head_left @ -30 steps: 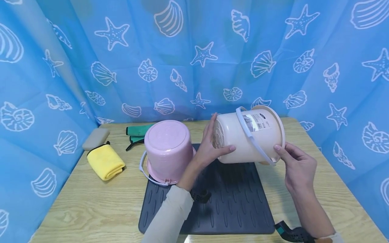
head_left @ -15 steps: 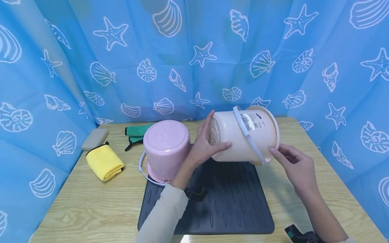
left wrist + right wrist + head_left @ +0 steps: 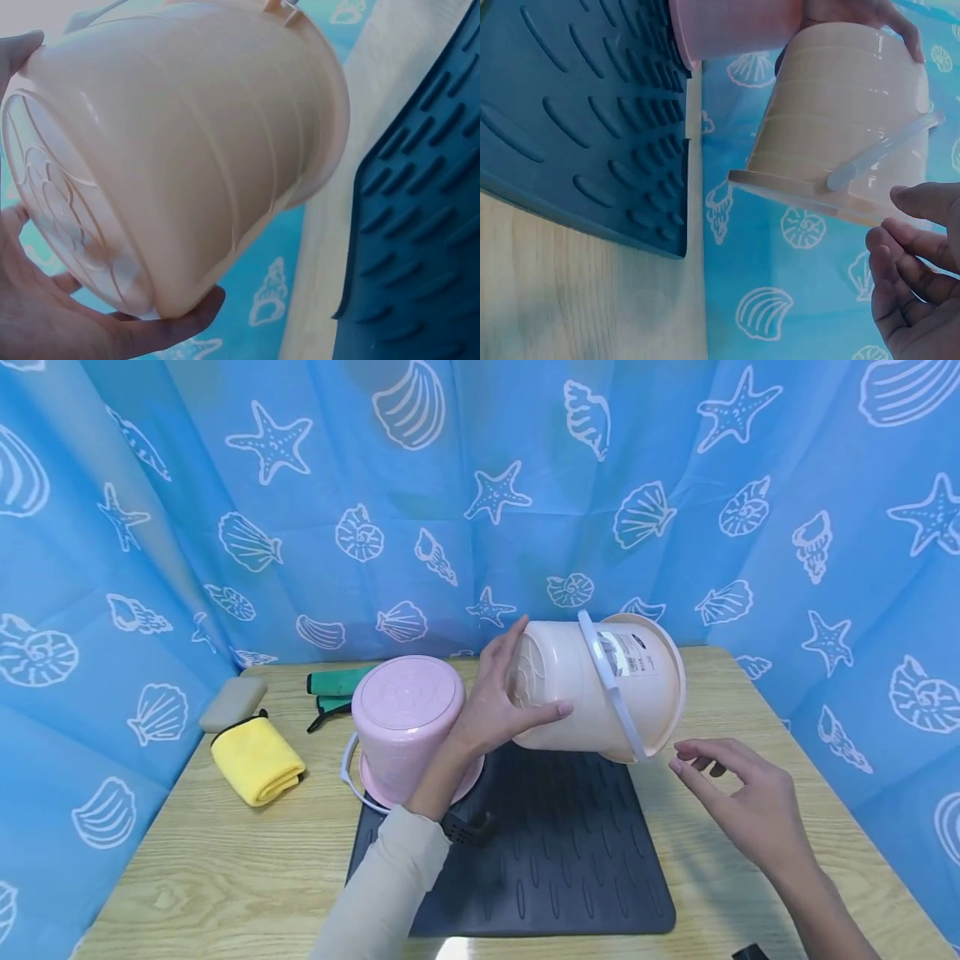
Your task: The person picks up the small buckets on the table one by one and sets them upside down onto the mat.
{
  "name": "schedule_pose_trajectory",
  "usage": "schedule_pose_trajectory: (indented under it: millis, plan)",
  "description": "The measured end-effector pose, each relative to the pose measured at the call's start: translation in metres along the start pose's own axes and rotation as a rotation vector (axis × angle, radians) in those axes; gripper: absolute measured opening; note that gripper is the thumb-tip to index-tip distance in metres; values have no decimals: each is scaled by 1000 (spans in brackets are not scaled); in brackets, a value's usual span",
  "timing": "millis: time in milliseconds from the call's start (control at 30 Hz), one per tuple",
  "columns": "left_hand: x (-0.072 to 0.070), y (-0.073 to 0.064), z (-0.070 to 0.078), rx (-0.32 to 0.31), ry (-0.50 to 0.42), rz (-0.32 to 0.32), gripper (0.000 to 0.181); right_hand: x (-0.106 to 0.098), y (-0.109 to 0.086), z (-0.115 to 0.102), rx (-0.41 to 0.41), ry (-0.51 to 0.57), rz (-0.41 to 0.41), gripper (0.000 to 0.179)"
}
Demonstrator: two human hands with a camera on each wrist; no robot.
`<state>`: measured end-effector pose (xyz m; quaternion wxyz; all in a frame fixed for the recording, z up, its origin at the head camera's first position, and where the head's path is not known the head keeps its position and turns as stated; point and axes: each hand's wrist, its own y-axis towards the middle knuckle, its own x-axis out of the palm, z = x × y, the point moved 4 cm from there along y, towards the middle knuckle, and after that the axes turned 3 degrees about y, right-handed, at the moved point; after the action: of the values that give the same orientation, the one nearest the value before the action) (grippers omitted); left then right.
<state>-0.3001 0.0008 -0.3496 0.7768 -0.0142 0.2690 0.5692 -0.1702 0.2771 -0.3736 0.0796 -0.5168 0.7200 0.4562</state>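
A cream bucket (image 3: 570, 677) is tipped on its side above the black mat (image 3: 555, 860), its mouth facing right. My left hand (image 3: 495, 702) grips it around the base, with the thumb along the near side; the left wrist view shows the fingers spread about the ringed bottom of the bucket (image 3: 202, 150). A pale lilac handle crosses the bucket's side beside a printed label. Just off the rim, my right hand (image 3: 750, 802) has loosely bent fingers and holds nothing. In the right wrist view, the fingertips (image 3: 889, 259) hover close to the rim.
An upside-down pink bucket (image 3: 397, 743) stands on the mat's back left, beside my left forearm. Left of it on the wooden table lie a folded yellow cloth (image 3: 258, 760), a grey block (image 3: 236, 702) and a green cloth (image 3: 337, 683). A blue shell-patterned curtain (image 3: 480, 552) surrounds the table.
The right hand has let go of the cream bucket's rim and drawn slightly away to the right. In the left hand, the bucket has shifted a little to the left and turned somewhat.
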Motion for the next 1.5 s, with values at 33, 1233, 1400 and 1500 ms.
schedule_pose_trajectory:
  millis: [33, 1233, 1400, 1500]
  plan:
    - [-1, 0, 0, -2, 2, -2, 107, 0, -2, -2, -25, -13, -5, 22]
    - [-29, -1, 21, 12, 237, -62, 106, 66, -55, -17, -110, -29, -375, 28]
    - [-28, 0, 27, 21, 301, -85, 109, 75, -59, -11, -60, -77, -463, 25]
    - [-27, 0, 32, 31, 340, -112, 110, 79, -62, -7, -50, -99, -500, 24]
